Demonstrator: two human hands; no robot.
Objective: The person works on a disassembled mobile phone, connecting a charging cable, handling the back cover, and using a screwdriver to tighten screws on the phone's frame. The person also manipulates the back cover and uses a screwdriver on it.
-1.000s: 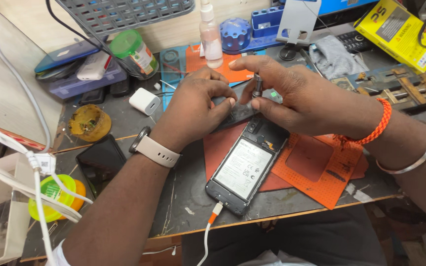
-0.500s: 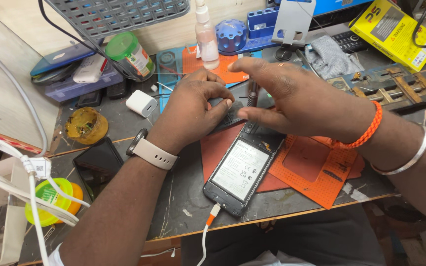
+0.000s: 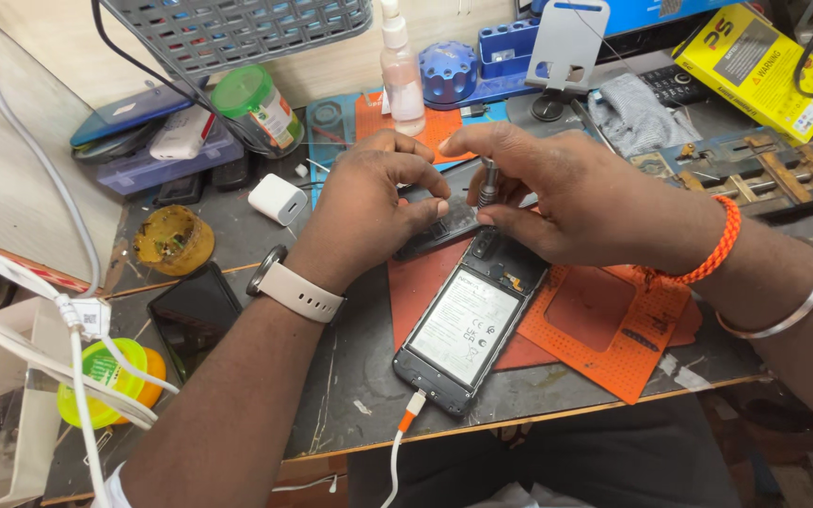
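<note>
Head view. A dark, scratched surface (image 3: 350,376) with a wooden front edge, crowded with repair clutter. At 12 o'clock a clear spray bottle (image 3: 401,71) on an orange mat, beside it a blue tool holder (image 3: 482,66). At 1 o'clock a grey cloth (image 3: 634,115), at 2 o'clock a yellow box (image 3: 755,66). At 10 o'clock a green-lidded jar (image 3: 258,105), at 9 o'clock a white charger cube (image 3: 278,198) and a dark phone (image 3: 194,315) lying flat.

In the centre an opened phone (image 3: 468,329), back cover off, white-labelled battery exposed, lying tilted on a red mat (image 3: 604,329), an orange-tipped cable (image 3: 405,425) plugged in at 6 o'clock.

Left hand (image 3: 369,207) curled, fingers pinching a dark part at the upper end of the phone. Right hand (image 3: 566,198) pinching a small screwdriver (image 3: 486,183), upright over that same end.
</note>
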